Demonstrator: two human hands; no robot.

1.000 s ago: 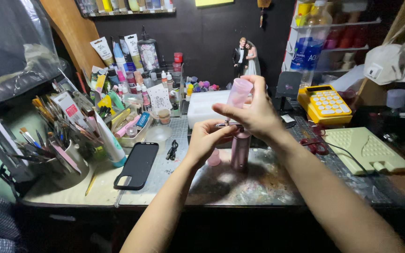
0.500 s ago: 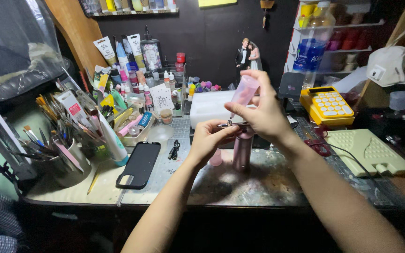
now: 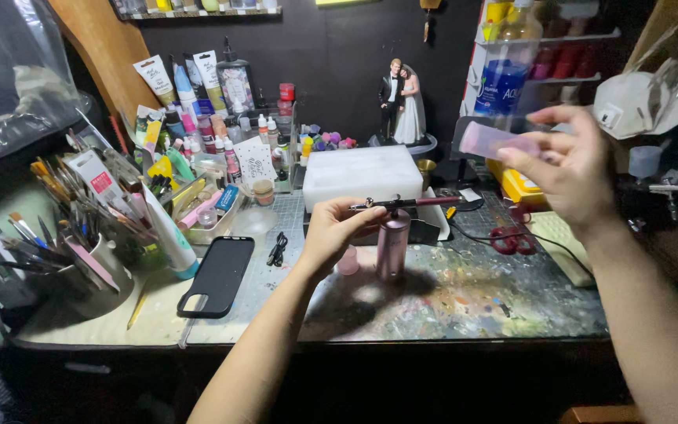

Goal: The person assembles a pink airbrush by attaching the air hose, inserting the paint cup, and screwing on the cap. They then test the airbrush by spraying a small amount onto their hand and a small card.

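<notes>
My left hand (image 3: 337, 229) grips the rear of a pink airbrush (image 3: 404, 203) that sits on top of its upright pink cylinder base (image 3: 391, 245) on the paint-stained desk (image 3: 464, 290). My right hand (image 3: 570, 169) is raised to the right and holds a small translucent pink bottle (image 3: 490, 141) sideways, well clear of the airbrush. A small pink cap (image 3: 348, 261) lies on the desk just below my left hand.
A white foam block (image 3: 362, 176) stands behind the airbrush, with a bride-and-groom figurine (image 3: 402, 102) behind it. A black phone (image 3: 217, 275) lies face down at the left, beside cups of brushes (image 3: 80, 228) and paint tubes. Red scissors (image 3: 508, 238) and a yellow box (image 3: 523, 187) lie at right.
My right hand has lifted the pink bottle away from above the airbrush and swung it to the right. My left hand stays on the airbrush.
</notes>
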